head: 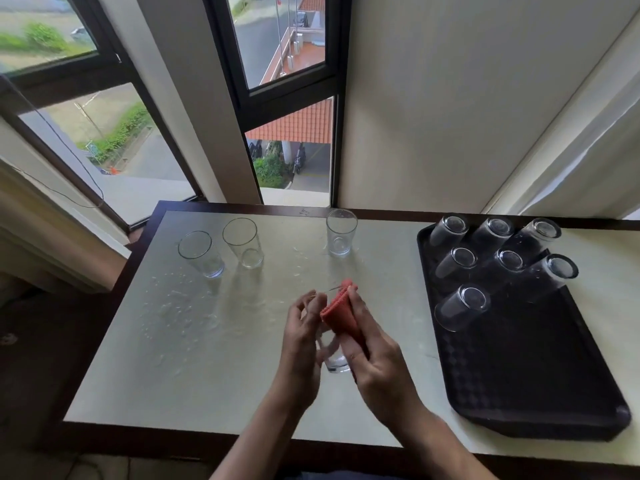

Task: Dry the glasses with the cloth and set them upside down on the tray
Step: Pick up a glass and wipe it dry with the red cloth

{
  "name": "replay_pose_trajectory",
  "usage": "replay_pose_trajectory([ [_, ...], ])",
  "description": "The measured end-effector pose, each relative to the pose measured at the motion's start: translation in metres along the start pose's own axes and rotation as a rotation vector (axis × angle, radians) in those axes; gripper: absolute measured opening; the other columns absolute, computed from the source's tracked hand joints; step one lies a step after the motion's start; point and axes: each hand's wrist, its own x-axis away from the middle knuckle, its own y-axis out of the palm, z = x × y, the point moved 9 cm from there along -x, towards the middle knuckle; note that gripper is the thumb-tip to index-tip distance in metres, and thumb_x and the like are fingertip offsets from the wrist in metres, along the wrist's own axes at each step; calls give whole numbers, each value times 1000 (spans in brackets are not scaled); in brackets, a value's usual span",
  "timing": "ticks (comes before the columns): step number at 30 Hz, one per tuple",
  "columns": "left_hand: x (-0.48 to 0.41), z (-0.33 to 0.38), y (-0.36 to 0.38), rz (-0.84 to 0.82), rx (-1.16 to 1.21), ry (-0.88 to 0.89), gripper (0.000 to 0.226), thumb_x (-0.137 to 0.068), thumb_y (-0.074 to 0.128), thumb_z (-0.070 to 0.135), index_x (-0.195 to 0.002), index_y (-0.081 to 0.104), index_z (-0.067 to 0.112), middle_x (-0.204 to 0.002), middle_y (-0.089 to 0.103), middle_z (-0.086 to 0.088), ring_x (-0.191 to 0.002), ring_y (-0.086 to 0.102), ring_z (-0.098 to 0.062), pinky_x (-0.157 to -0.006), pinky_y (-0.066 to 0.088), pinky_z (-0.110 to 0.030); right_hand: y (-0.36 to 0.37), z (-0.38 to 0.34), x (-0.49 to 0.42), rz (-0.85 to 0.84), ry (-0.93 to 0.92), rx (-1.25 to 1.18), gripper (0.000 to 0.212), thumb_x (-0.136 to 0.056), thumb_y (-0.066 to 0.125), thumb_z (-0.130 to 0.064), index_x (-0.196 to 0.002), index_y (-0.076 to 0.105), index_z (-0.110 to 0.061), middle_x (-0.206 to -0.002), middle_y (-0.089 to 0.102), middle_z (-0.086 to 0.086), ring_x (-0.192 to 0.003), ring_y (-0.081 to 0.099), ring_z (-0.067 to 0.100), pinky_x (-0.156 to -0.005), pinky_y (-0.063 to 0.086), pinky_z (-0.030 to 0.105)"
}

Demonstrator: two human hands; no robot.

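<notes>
Glass (334,355) gripped in left hand (300,344); right hand (375,362) grips red cloth (341,315) pushed into it.

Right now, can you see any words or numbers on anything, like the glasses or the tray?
None can be read.
Glasses: plain, no print.
Tray: only a woven pattern, no words.
Cloth: plain red.
Blue sign outside the window: too small and blurred to read.

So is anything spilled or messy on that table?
Yes. Water droplets are scattered over the left side of the table, near the upright glasses. Nothing looks broken or tipped over.
</notes>
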Motion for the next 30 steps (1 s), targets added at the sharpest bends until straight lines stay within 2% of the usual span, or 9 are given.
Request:
replay_pose_trajectory([
  [2,14,-2,13,-48,-9,-13,69,-87,56,60,-136,53,11,-130,69,-10,-113,67,-20,-72,57,-32,7,-5,1,-7,-53,93,68,-94,36,-54,-154,6,-46,-162,21,-15,-136,31,-15,-100,31,2],
  [8,37,-11,28,-62,-80,-34,74,-72,69,62,-123,60,9,-110,73,-5,-106,68,-21,-97,49,-44,-8,-4,-32,111,109,-332,44,-101,40,-47,-141,27,-58,-133,59,-11,-108,64,-3,-93,52,23],
  [12,28,-1,17,-2,-28,12,70,-70,75,66,-119,70,15,-117,74,-11,-109,70,-25,-100,49,-46,5,-17,-4,118,18,-171,57,-96,40,-48,-150,25,-48,-157,34,-16,-130,40,-17,-101,37,8],
  [16,16,15,0,95,15,59,86,-73,75,69,-128,51,8,-117,72,-20,-101,72,-33,-86,56,-49,24,-25,27,79,-74,83,68,-95,31,-55,-154,-2,-45,-164,6,-19,-144,16,-12,-103,25,-1],
  [18,18,18,4,60,-38,72,64,-88,63,60,-123,54,8,-102,74,-11,-87,74,-23,-68,58,-38,19,-20,11,60,-27,-19,65,-98,35,-52,-155,4,-42,-159,29,-9,-136,40,-3,-100,38,7],
  [21,29,13,23,-49,-87,60,52,-92,52,56,-118,63,11,-79,71,1,-73,69,-13,-59,54,-26,-3,-11,-27,109,125,-397,56,-97,37,-51,-149,30,-33,-110,64,1,-83,69,12,-66,55,23],
  [25,35,8,32,-111,-77,34,78,-73,68,71,-133,60,21,-124,72,1,-120,65,-17,-95,54,-43,-10,-21,-23,173,86,-266,54,-94,36,-47,-147,37,-39,-138,57,-7,-120,60,6,-101,50,30],
  [28,30,5,29,-172,145,-77,98,-58,88,64,-136,61,12,-133,65,-11,-121,63,-26,-96,53,-40,5,-42,14,152,-24,-60,57,-97,36,-46,-152,21,-42,-157,29,-18,-139,29,-14,-109,27,7],
  [30,25,8,25,-165,173,-49,96,-64,87,61,-137,57,5,-135,60,-22,-124,59,-36,-106,48,-49,10,-47,25,159,-101,113,60,-98,28,-53,-155,12,-41,-161,20,-16,-149,11,-2,-118,16,16],
])
